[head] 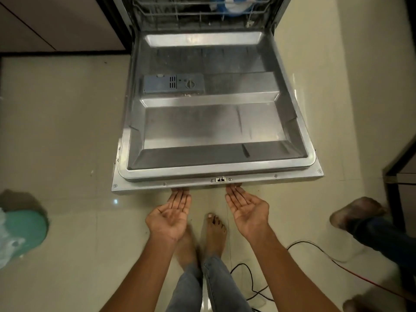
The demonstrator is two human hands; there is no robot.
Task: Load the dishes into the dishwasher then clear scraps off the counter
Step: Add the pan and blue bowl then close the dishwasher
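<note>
Here the dishwasher door (211, 122) lies fully lowered, inner steel face up, detergent dispenser (173, 83) at its left. Left hand (170, 216) and right hand (247, 209) are palm-up, fingers straight, holding nothing; fingertips touch under the door's near edge. Lower rack (200, 16) sits at far end, blue-white item (236, 5) inside. Bare feet below on tiled floor (63, 136); cables (315, 251) near right.

Pretty dim, warm indoor light overall. The steel dishwasher door (209, 122) catches soft glare in streaks, and the floor tiles (67, 131) show a small bright glint near left. Edges bend fisheye-style, right side smeared with motion blur.
</note>
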